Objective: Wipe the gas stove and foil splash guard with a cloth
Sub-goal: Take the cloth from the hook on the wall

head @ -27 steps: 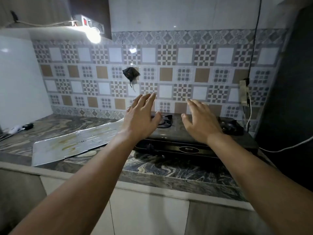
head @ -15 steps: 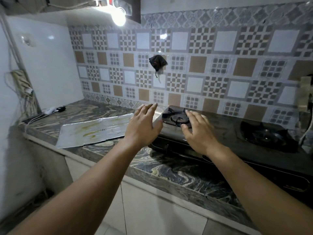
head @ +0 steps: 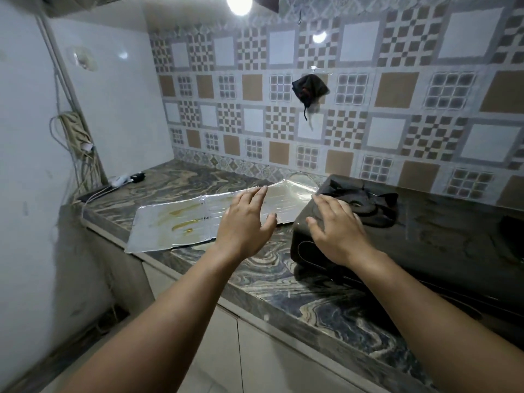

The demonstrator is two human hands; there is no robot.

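A black gas stove (head: 431,231) sits on the marbled counter at the right, its left burner grate (head: 365,202) showing. A silver foil splash guard (head: 175,225) lies flat on the counter to the stove's left, streaked with yellow-brown stains. My left hand (head: 243,225) hovers with fingers spread above the foil's right part, holding nothing. My right hand (head: 337,228) is open over the stove's left front corner; I cannot tell whether it touches. A dark cloth (head: 309,90) hangs on the tiled wall above.
The marbled counter (head: 283,282) runs along the patterned tile wall. A white charger and cables (head: 122,180) lie at the counter's far left corner, with a power strip (head: 76,131) on the left wall. A lamp (head: 239,2) glares overhead.
The view has swung left and closer. Both hands have shifted left: the left one from beside the stove to over the foil, the right one to the stove's left corner.
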